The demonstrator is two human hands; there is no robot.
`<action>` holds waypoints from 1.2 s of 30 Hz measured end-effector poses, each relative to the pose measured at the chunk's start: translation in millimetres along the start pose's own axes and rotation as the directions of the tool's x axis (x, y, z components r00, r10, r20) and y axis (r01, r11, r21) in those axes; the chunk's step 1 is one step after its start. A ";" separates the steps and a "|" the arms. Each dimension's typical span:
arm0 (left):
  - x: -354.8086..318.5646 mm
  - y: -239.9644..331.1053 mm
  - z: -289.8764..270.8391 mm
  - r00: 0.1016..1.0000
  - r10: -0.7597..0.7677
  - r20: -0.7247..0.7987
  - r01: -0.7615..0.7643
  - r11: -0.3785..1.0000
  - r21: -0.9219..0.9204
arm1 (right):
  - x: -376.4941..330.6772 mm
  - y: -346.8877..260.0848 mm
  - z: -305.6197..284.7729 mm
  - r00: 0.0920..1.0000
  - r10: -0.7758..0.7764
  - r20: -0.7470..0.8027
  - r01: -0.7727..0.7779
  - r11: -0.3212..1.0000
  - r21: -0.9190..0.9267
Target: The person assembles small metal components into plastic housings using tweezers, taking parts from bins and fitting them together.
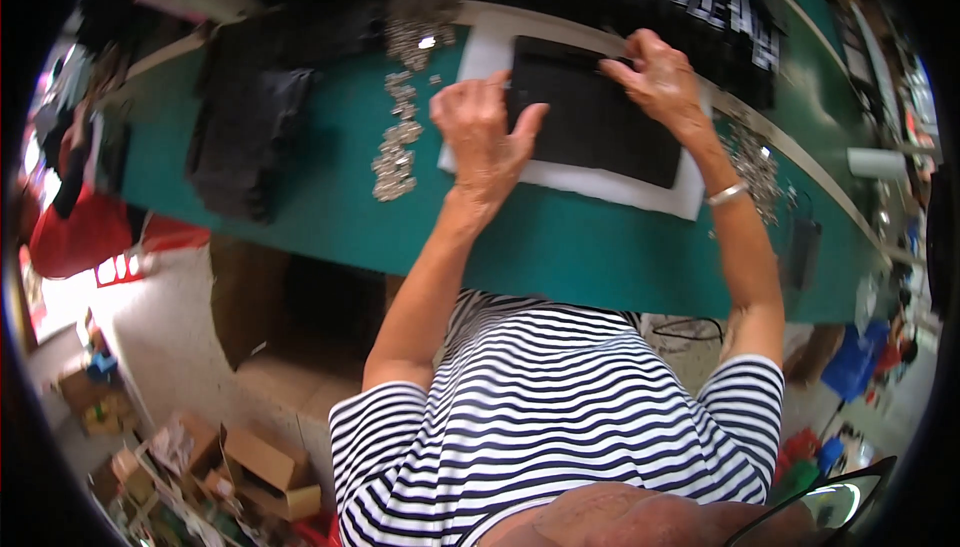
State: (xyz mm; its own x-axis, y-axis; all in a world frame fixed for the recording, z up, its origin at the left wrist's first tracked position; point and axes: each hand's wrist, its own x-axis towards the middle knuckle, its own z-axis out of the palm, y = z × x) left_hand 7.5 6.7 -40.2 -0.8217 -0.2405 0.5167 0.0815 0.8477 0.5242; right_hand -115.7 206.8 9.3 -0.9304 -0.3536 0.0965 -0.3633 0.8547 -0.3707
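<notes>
A flat black panel (600,127) lies on a white sheet (575,179) on the green-topped table (340,187). My left hand (482,132) rests at the panel's left edge, its thumb spread away from its bent fingers and nothing seen in it. At the far right part of the panel is my right hand (662,82), fingers curled with the thumb close to them; anything between them is too small to make out. Small shiny metal pieces (398,147) are strewn left of the sheet. More metal pieces (755,167) lie to the right, beside my wrist.
A stack of black panels (245,142) sits at the table's left. Black parts with bright pieces (710,7) fill the far side. A dark rectangular object (803,252) lies near the right end. Cardboard boxes (265,462) stand on the floor at the lower left, and a person in red (80,232) is farther left.
</notes>
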 end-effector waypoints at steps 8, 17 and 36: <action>-5.4 -0.6 2.0 1.000 -0.010 -0.025 0.010 1.000 -0.024 | 6.0 -0.6 0.2 0.999 -0.008 0.053 0.010 0.999 -0.037; 8.6 -2.4 -36.4 0.996 0.085 -0.001 -0.082 0.972 0.222 | -35.2 -4.1 -14.3 0.975 -0.001 -0.222 0.055 0.970 0.238; 26.0 25.6 -54.0 0.802 -0.170 0.573 0.595 0.318 -0.738 | -106.6 -44.6 -5.3 0.997 0.044 -0.063 0.028 0.552 0.833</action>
State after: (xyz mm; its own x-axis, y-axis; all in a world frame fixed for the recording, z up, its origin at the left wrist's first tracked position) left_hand 18.7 -3.4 23.3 -0.9959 -0.0661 -0.0625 -0.0463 -0.2223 0.9739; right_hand -0.5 208.4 20.5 -0.9466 -0.2914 0.1377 -0.1861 0.1454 -0.9717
